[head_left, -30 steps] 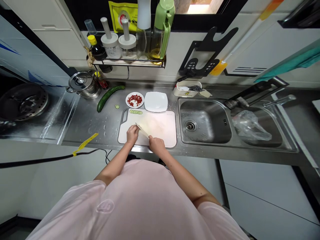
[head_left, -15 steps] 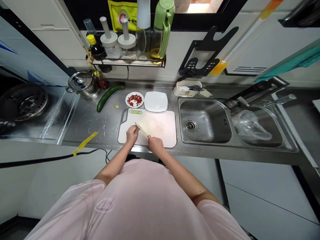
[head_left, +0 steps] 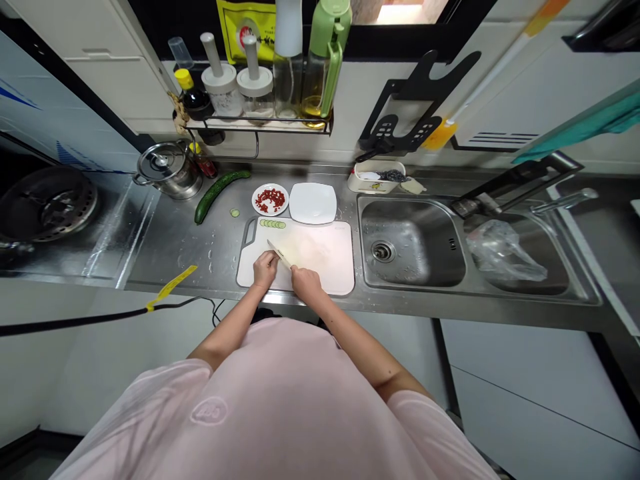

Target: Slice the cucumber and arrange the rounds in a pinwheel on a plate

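Note:
My right hand [head_left: 306, 283] is closed round the handle of a knife [head_left: 281, 255], whose pale blade points up and left across the white cutting board [head_left: 325, 267]. My left hand [head_left: 265, 269], fingers pinched together, is on the board right beside the blade; what it grips is too small and hidden to make out. Overlapping cucumber slices [head_left: 273, 224] lie in a row near the board's upper left. Off the board, a whole cucumber [head_left: 219, 193] and a single end piece [head_left: 234, 213] rest on the steel counter.
Behind the board stand a small plate of chopped red pieces [head_left: 271, 200] and a white square plate [head_left: 313, 203]. A lidded pot [head_left: 170, 170] is at the left. The sink [head_left: 410, 243] lies right of the board. Bottles and jars fill the wall rack [head_left: 260, 127].
My right hand and the knife have shifted slightly left, the blade tip moving up and left. My left hand stays almost in place.

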Action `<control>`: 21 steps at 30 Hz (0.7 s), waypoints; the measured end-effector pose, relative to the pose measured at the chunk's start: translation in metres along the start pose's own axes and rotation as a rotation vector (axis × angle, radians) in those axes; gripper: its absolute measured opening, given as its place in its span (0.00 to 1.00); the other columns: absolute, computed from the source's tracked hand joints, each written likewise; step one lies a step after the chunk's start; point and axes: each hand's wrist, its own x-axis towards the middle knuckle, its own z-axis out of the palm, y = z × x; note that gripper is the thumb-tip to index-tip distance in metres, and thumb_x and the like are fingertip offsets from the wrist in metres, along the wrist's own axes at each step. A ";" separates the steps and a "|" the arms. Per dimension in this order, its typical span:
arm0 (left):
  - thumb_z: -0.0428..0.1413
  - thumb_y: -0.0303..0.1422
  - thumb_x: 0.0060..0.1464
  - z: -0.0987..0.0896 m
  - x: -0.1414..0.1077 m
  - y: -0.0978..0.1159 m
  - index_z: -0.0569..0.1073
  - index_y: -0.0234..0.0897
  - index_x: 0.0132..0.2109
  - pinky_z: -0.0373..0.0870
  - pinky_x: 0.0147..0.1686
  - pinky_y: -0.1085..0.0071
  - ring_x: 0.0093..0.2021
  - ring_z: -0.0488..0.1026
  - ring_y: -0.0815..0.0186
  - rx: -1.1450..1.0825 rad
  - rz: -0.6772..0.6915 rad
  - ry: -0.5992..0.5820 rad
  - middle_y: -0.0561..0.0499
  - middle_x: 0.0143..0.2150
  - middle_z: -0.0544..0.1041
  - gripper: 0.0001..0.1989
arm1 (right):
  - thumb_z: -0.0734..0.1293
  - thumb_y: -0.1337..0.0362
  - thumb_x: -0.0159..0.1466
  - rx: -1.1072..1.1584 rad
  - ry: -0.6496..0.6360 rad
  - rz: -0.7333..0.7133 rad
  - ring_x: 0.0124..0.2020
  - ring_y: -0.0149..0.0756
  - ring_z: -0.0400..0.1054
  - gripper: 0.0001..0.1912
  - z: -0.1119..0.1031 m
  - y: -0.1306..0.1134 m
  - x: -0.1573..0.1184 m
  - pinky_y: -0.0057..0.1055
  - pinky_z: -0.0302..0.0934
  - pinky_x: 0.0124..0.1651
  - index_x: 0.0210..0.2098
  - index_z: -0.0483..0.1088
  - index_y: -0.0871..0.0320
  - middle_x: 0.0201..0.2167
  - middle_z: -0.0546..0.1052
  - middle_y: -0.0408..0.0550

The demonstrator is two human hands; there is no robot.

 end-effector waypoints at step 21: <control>0.49 0.29 0.57 -0.002 0.000 0.003 0.73 0.39 0.35 0.67 0.40 0.71 0.41 0.72 0.66 -0.005 0.002 -0.010 0.48 0.39 0.76 0.08 | 0.54 0.73 0.64 0.005 0.016 -0.011 0.41 0.39 0.71 0.12 -0.009 -0.007 0.016 0.30 0.61 0.41 0.42 0.65 0.60 0.37 0.76 0.55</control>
